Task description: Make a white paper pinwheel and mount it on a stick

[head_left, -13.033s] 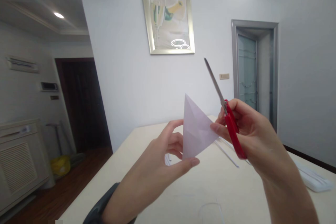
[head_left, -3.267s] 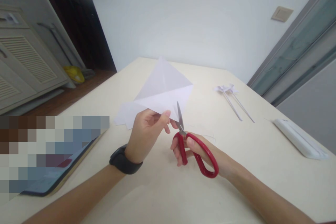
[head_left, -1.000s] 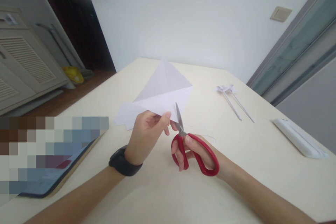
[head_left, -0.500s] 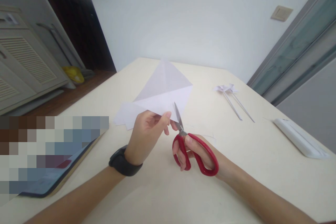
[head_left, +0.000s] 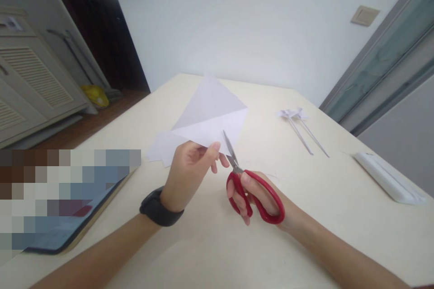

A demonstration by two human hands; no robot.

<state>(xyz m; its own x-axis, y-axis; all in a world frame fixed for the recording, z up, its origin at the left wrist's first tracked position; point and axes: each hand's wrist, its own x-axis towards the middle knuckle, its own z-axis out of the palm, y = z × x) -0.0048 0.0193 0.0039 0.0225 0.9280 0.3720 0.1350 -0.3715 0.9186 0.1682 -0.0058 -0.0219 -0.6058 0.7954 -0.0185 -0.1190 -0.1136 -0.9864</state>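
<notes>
My left hand (head_left: 193, 169) pinches the near edge of a creased white sheet of paper (head_left: 212, 110) between thumb and fingers, holding it tilted above the table. Red-handled scissors (head_left: 237, 169) are in my right hand (head_left: 259, 189), with thumb and fingers through the loops. Their blades are slightly apart and straddle the near right edge of the sheet, close to my left fingertips. More white paper (head_left: 159, 146) lies on the table, partly under the sheet and behind my left hand.
Two white paper pinwheels (head_left: 294, 119) on thin sticks lie on the table (head_left: 203, 253) at the right. Beyond them, near the right edge, is a long white case (head_left: 386, 178). A tablet-like device (head_left: 77, 230), mostly blurred out, stands at the left. A wall (head_left: 237, 22) bounds the far side.
The scissor handles have drawn a little closer together and shifted slightly right, so the blades have narrowed on the paper. My left hand and the sheet have hardly moved.
</notes>
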